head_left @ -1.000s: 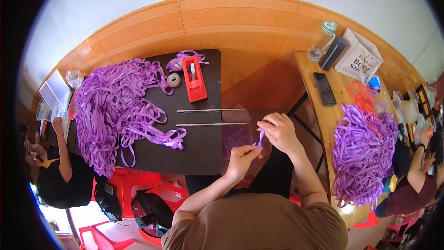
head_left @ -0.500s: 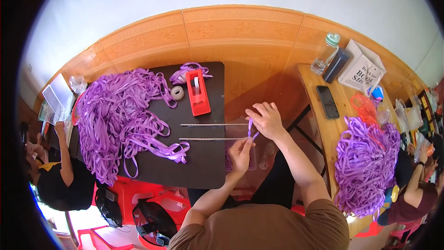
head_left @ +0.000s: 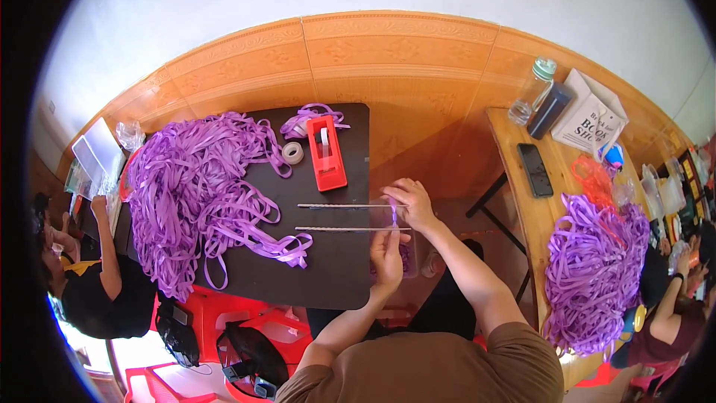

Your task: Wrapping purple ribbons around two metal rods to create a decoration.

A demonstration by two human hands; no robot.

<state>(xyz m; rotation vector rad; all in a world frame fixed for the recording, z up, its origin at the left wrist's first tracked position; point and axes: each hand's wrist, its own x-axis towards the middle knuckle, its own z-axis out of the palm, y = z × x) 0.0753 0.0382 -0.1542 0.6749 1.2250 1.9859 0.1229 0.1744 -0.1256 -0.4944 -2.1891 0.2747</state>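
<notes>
Two thin metal rods stick out past the right edge of the dark table, the far rod (head_left: 335,206) and the near rod (head_left: 335,229). A short piece of purple ribbon (head_left: 394,214) runs between them near their free ends. My right hand (head_left: 415,203) pinches the ribbon at the far rod, its fingers closed. My left hand (head_left: 386,260) is closed at the near rod, thumb and fingertips on the ribbon's lower part. The fingers partly hide both ribbon ends.
On the dark table (head_left: 257,280) lie a large purple ribbon heap (head_left: 190,186), a red tape dispenser (head_left: 326,157) and a tape roll (head_left: 292,153). The wooden table (head_left: 514,130) holds a phone (head_left: 535,170), bottles, a paper bag (head_left: 589,116) and a ribbon pile (head_left: 597,276). People sit at both sides.
My right hand has moved left and slightly nearer, along the far rod. The ribbon's loose tail at the right no longer shows; the ribbon now spans the rods. The view has shifted slightly.
</notes>
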